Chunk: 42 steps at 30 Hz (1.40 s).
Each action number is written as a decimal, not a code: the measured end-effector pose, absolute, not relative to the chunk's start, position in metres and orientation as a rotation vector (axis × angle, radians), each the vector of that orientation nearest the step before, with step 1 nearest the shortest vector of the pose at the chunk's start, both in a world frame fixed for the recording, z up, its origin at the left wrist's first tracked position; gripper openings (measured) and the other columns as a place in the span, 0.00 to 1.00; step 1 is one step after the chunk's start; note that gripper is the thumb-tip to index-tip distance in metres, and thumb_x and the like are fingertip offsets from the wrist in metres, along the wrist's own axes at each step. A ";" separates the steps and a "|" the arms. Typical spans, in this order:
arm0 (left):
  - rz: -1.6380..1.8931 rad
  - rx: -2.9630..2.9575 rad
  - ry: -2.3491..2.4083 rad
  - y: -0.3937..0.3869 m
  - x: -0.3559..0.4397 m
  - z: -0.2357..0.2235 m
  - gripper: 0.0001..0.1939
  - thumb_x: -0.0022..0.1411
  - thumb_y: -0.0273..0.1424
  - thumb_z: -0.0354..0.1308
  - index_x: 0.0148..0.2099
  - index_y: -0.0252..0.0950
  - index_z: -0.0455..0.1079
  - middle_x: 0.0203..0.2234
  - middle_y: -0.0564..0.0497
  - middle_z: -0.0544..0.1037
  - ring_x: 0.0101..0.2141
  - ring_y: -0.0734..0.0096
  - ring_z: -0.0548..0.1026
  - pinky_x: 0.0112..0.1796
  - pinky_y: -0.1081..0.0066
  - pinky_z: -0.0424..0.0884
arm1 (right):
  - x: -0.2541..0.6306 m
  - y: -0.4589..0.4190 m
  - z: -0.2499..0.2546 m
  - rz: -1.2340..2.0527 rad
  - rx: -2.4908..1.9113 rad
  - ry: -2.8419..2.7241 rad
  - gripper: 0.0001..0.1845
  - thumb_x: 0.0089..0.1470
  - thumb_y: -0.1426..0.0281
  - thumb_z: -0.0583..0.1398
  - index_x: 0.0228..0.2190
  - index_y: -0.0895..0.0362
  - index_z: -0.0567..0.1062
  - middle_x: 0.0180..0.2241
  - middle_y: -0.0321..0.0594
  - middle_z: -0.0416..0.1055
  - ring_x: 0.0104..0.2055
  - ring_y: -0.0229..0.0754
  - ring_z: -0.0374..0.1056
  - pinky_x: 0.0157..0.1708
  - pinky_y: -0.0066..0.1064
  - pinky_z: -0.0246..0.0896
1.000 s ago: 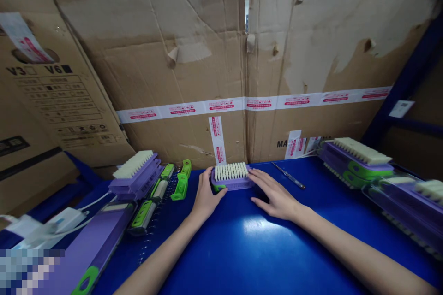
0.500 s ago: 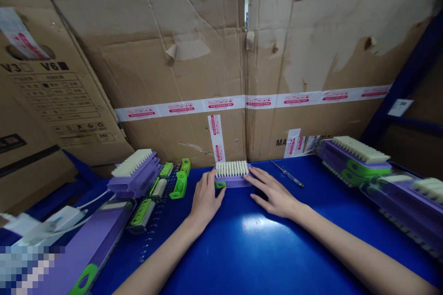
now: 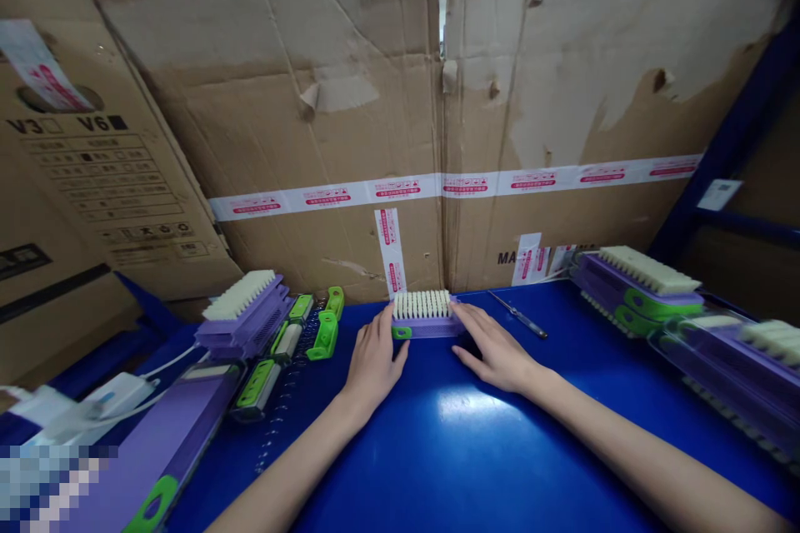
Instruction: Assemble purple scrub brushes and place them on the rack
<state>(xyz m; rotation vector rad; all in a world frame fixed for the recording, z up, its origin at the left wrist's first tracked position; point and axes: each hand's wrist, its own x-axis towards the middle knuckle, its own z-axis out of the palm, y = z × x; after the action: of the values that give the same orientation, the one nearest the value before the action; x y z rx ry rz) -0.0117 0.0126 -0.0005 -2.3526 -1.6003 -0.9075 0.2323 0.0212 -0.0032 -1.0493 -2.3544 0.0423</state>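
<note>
A purple brush-like unit with rows of cream bristles facing up and a green loop at its left front corner rests on the blue table, close to the cardboard wall. At its left end is my left hand, fingers along the side and thumb at the front corner. My right hand holds the other end, its fingertips by the bristles and its thumb lower and apart from the unit. The undersides of both grips are hidden. A slim screwdriver lies just beyond my right hand.
Left on the blue table are a bristled purple unit, green brackets, a long purple piece and white plugs with cables. More bristled purple units stand at right. Cardboard closes off the back.
The bristled unit has shifted slightly right between my hands. My right fingertips have moved from its front to its right end. The camera has tilted a little.
</note>
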 end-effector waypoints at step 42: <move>-0.950 -2.351 -1.570 0.012 -0.012 -0.004 0.22 0.59 0.28 0.54 0.55 0.33 0.55 0.41 0.42 0.75 0.42 0.57 0.74 0.43 0.57 0.71 | 0.231 0.021 -0.007 -0.126 -1.168 -2.329 0.31 0.59 0.61 0.52 0.58 0.65 0.58 0.58 0.60 0.59 0.60 0.56 0.54 0.57 0.52 0.54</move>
<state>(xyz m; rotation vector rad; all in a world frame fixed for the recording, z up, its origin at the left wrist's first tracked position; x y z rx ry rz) -0.0122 0.0117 -0.0039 -2.3506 -1.5698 -0.9497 0.2306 0.0211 -0.0072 -1.1680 -2.3290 -0.1263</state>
